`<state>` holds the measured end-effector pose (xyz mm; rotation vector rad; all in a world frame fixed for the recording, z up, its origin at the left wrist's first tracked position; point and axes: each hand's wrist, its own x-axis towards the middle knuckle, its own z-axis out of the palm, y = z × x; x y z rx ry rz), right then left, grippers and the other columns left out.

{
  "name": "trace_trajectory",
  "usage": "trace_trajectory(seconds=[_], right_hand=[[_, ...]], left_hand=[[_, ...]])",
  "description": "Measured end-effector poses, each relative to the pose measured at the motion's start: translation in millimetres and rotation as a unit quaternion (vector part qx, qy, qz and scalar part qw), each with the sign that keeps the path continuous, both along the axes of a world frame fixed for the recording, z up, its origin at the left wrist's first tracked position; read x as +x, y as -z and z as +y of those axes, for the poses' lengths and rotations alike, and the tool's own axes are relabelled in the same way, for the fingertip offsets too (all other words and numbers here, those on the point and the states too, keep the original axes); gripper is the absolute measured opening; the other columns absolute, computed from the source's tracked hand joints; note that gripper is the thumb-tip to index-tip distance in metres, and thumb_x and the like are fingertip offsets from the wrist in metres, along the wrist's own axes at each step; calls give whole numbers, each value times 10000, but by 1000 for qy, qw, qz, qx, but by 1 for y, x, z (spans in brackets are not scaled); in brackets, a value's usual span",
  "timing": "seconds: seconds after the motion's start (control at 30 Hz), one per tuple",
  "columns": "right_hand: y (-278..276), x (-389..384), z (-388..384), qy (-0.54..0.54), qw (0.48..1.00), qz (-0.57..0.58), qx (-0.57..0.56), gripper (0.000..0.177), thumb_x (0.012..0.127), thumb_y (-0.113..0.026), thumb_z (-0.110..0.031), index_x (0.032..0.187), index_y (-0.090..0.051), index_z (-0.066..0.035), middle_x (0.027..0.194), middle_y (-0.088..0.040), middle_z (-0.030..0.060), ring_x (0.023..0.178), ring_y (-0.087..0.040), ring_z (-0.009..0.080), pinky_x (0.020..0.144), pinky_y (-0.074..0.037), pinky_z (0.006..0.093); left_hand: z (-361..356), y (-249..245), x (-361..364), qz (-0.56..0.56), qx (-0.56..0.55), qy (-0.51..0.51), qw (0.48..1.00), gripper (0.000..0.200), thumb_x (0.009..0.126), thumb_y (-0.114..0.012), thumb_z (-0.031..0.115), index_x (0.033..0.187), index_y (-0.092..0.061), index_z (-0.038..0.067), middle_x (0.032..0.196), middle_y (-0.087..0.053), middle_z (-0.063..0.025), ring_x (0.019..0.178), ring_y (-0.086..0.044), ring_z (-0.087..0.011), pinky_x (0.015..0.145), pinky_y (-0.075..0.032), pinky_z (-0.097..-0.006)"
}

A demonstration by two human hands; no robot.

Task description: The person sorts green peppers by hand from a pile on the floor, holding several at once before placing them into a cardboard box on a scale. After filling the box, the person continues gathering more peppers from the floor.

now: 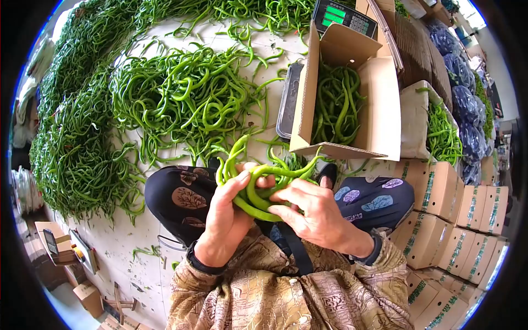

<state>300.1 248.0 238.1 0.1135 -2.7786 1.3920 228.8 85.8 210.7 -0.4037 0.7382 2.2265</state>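
Above my lap, both hands hold a loose bunch of long, curved green chili peppers point(254, 192). My left hand point(228, 206) is closed around the left side of the bunch, thumb on top. From the right, my right hand point(308, 212) grips the peppers with bent fingers and thumb; its fingertips are partly hidden. Just beyond my knees lies a pile of green chili peppers point(187, 99). To the right of that pile stands an open cardboard box point(379, 104) with several peppers inside, its flaps spread outward.
A digital scale display point(345, 19) stands behind the box, and a dark tray point(290, 102) lies against its left side. A larger pepper heap point(77, 143) curves along the left. Closed cartons point(434, 190) are stacked at right, near a white crate point(415, 118) holding peppers.
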Motion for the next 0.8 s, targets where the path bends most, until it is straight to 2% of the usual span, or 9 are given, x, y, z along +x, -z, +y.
trace_trajectory(seconds=[0.17, 0.3, 0.4, 0.43, 0.5, 0.63, 0.67, 0.7, 0.8], right_hand=[[26, -2, -15, 13, 999, -13, 30, 262, 733, -792, -140, 922, -639, -44, 808, -599, 122, 722, -639, 303, 640, -509, 388], [-11, -7, 8, 24, 986, -94, -138, 221, 833, -715, -137, 992, -618, -17, 830, -627, 129, 682, -630, 194, 605, -503, 319], [-17, 8, 36, 163, 939, -98, -287, 120, 906, -617, -76, 979, -582, 13, 676, -580, 20, 592, -545, 58, 509, -429, 231], [-22, 11, 48, 168, 960, -65, -216, 112, 918, -608, -78, 981, -569, 6, 684, -579, 23, 602, -550, 55, 519, -431, 224], [-36, 16, 51, 260, 932, -45, -247, 130, 924, -618, -100, 968, -559, 8, 680, -575, 21, 597, -551, 58, 517, -434, 225], [4, 26, 51, 236, 972, -8, -9, 171, 861, -698, -73, 908, -553, 4, 705, -584, 63, 592, -596, 114, 507, -459, 276], [17, 30, 50, 200, 978, 11, 56, 182, 827, -715, -46, 890, -551, 4, 730, -582, 113, 589, -616, 201, 512, -471, 318], [31, 36, 48, 187, 979, -12, 80, 209, 808, -730, -70, 914, -566, 4, 767, -595, 153, 634, -616, 298, 557, -481, 367], [53, 44, 42, 110, 987, -56, 100, 270, 776, -775, -149, 952, -613, -22, 856, -635, 164, 732, -611, 360, 679, -477, 419]], left_hand=[[3, 13, 6, 55, -77, 2, 996, 343, 917, -558, 160, 1203, -528, -27, 994, -654, -136, 927, -642, -229, 866, -531, -370], [-3, 11, 1, 29, -22, -12, 999, 293, 931, -589, 148, 1170, -526, -8, 962, -646, -110, 938, -651, -217, 870, -545, -363], [-9, 13, -7, -11, -8, -49, 999, 251, 948, -574, 216, 1074, -528, 3, 838, -587, -64, 934, -617, -236, 948, -494, -427], [-13, 13, -9, -21, 1, -59, 998, 239, 953, -567, 241, 1014, -540, 12, 827, -580, -61, 941, -608, -242, 971, -475, -440], [-15, 7, -12, -32, 11, -66, 997, 281, 971, -534, 293, 803, -527, 69, 787, -566, -53, 897, -594, -257, 1010, -449, -461], [-14, -4, -9, -59, 62, -95, 992, 249, 1001, -488, 294, 946, -539, 56, 726, -545, -22, 864, -600, -234, 1027, -444, -455], [-14, -2, -8, -50, 84, -106, 990, 249, 1006, -480, 294, 977, -538, 54, 717, -542, -15, 862, -603, -229, 1028, -443, -453], [-14, 0, -8, -46, 81, -110, 990, 244, 1007, -477, 291, 1002, -534, 53, 712, -537, -7, 860, -602, -224, 1031, -442, -453], [-11, 2, -10, -2, 50, -112, 992, 254, 998, -493, 289, 1045, -529, 42, 705, -520, 4, 873, -598, -217, 1025, -435, -443]])
